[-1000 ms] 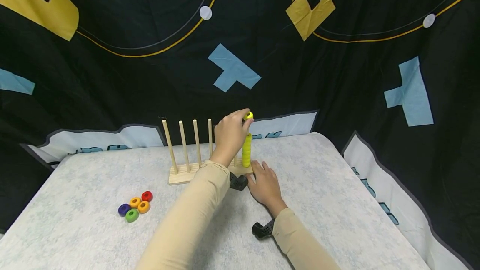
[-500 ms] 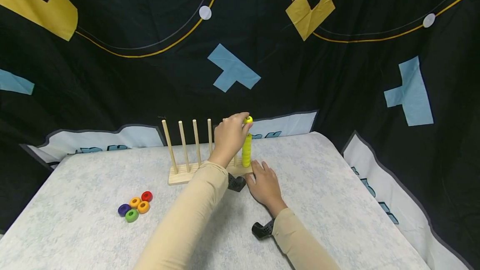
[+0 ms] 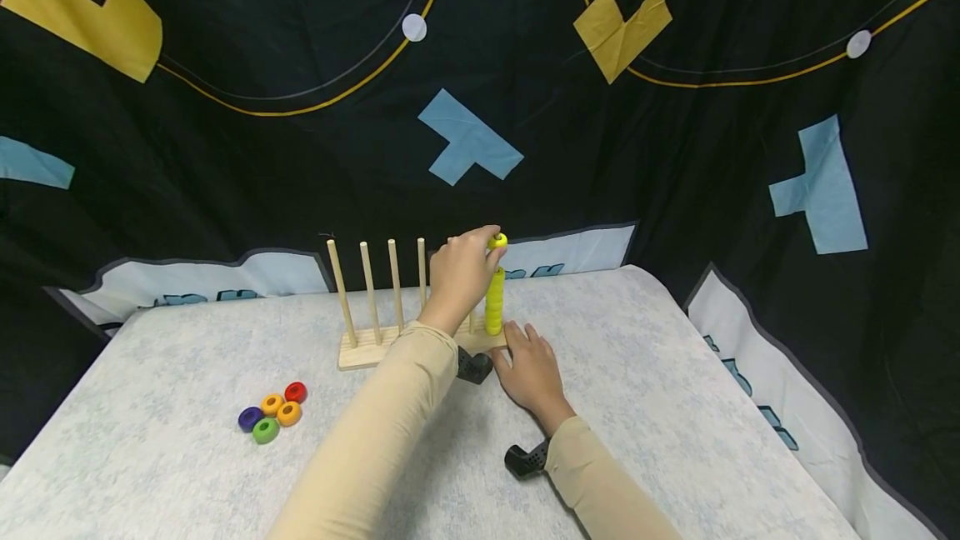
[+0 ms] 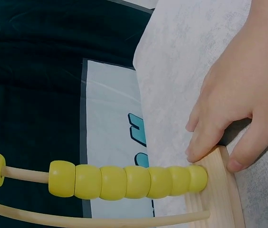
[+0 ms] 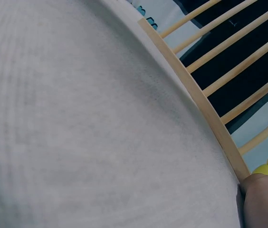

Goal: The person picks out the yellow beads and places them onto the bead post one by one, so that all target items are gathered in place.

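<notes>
My left hand (image 3: 459, 275) pinches a yellow bead (image 3: 498, 242) at the top of the rightmost peg of a wooden bead stand (image 3: 363, 352). In the left wrist view, the peg's upper end reaches into the held bead (image 4: 0, 170). Below it, after a bare stretch of peg, a stack of several yellow beads (image 4: 126, 182) sits down to the base. My right hand (image 3: 531, 369) grips the right end of the base, thumb in front and fingers (image 4: 205, 137) at the other side. The right wrist view catches only part of this hand (image 5: 266, 202).
Several loose beads lie at the table's left: a red (image 3: 296, 392), two orange (image 3: 288, 413), a green (image 3: 265, 430) and a purple one (image 3: 251, 418). Bare pegs (image 3: 371, 294) stand left of my left hand. A dark patterned cloth (image 3: 300, 173) hangs behind the table (image 3: 637, 407).
My left hand has lowered the yellow bead slightly, from above the rightmost peg onto its tip. The right hand stays at the base, and the loose beads have not moved.
</notes>
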Motion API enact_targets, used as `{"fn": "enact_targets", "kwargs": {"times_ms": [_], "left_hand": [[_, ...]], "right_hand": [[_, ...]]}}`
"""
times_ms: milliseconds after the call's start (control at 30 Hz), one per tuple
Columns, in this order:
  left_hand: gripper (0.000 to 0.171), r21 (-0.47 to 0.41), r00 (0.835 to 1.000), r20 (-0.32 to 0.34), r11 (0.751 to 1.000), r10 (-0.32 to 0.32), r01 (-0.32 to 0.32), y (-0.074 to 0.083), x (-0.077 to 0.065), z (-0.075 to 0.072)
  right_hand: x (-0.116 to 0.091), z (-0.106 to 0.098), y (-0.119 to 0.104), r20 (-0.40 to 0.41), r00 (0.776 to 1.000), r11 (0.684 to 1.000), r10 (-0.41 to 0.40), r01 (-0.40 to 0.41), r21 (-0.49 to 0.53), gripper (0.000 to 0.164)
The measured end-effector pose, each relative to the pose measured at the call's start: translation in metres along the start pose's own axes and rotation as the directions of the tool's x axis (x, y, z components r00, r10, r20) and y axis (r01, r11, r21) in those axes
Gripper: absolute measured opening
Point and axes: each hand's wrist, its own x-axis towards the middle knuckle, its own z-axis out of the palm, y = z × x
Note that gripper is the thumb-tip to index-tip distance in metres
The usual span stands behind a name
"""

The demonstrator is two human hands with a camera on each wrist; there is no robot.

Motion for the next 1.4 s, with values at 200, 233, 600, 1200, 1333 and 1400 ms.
{"fn": "enact_targets", "kwargs": {"times_ms": [200, 233, 600, 1200, 1333, 1400], "left_hand": [[0.040, 0.024, 1.000, -0.007, 1.000, 0.010, -0.009, -0.003, 0.000, 0.001], [0.040, 0.027, 1.000, -0.006, 1.000, 0.010, -0.010, -0.003, 0.000, 0.001], [0.044, -0.007, 0.997, -0.056, 0.999, 0.047, -0.047, -0.006, -0.008, -0.001], [0.039, -0.118, 0.888, -0.397, 0.947, 0.231, -0.299, -0.033, -0.103, 0.020], [0.039, -0.125, 0.904, -0.384, 0.959, 0.190, -0.254, -0.048, -0.121, 0.023], [0.038, -0.137, 0.913, -0.373, 0.963, 0.167, -0.232, -0.056, -0.128, 0.022]], "right_hand": [[0.001, 0.000, -0.002, 0.002, 1.000, 1.000, 0.001, -0.001, 0.007, 0.060], [0.001, 0.000, -0.002, 0.001, 1.000, 1.000, 0.000, 0.000, 0.008, 0.060], [0.001, 0.001, -0.003, 0.000, 1.000, 1.000, -0.010, 0.010, 0.007, 0.058], [0.001, -0.002, -0.002, -0.003, 1.000, 1.000, -0.004, 0.004, 0.001, 0.059], [-0.001, -0.002, -0.002, -0.014, 1.000, 1.000, -0.011, 0.011, 0.002, 0.059], [-0.003, -0.003, -0.003, -0.021, 1.000, 1.000, -0.013, 0.013, 0.006, 0.059]]}}
